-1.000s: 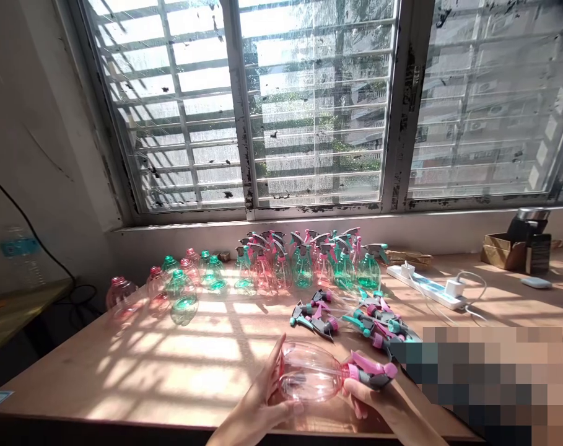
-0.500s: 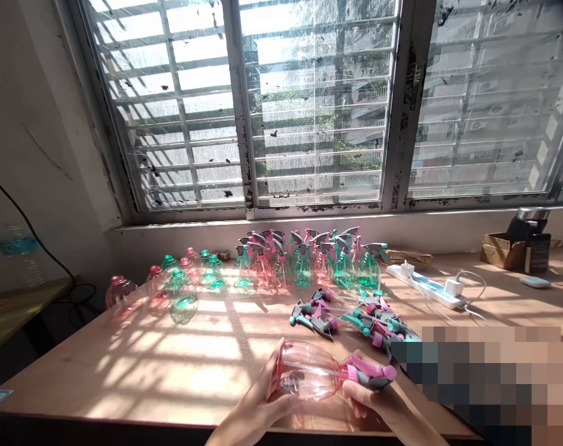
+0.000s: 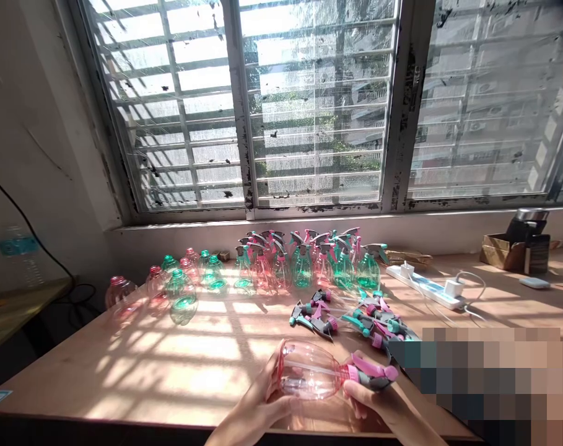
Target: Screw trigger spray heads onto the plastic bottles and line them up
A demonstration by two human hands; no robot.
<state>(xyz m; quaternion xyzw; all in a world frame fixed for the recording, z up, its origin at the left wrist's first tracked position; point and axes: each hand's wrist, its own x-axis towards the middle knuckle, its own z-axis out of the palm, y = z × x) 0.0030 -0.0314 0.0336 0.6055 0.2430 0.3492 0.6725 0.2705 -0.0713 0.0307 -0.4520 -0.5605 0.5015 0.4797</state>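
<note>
Near the front edge of the wooden table [image 3: 123,371] I hold a clear pink spray bottle [image 3: 309,370] on its side. My left hand [image 3: 257,402] cups the bottle's round base from below. Around the pink and grey trigger head [image 3: 371,373], screwed on the bottle's neck, my right hand [image 3: 378,402] is closed. Just behind lies a loose pile of trigger heads [image 3: 350,316] in pink, teal and grey.
Several assembled pink and green spray bottles [image 3: 309,263] stand in a row under the window. Capless bottles [image 3: 179,288] stand further left. A white power strip [image 3: 430,288] with a charger lies at the right, a cardboard box [image 3: 499,251] beyond it. A blurred patch covers the lower right.
The bottle has turned slightly in my hands and dipped a little. Both hands stay where they were.
</note>
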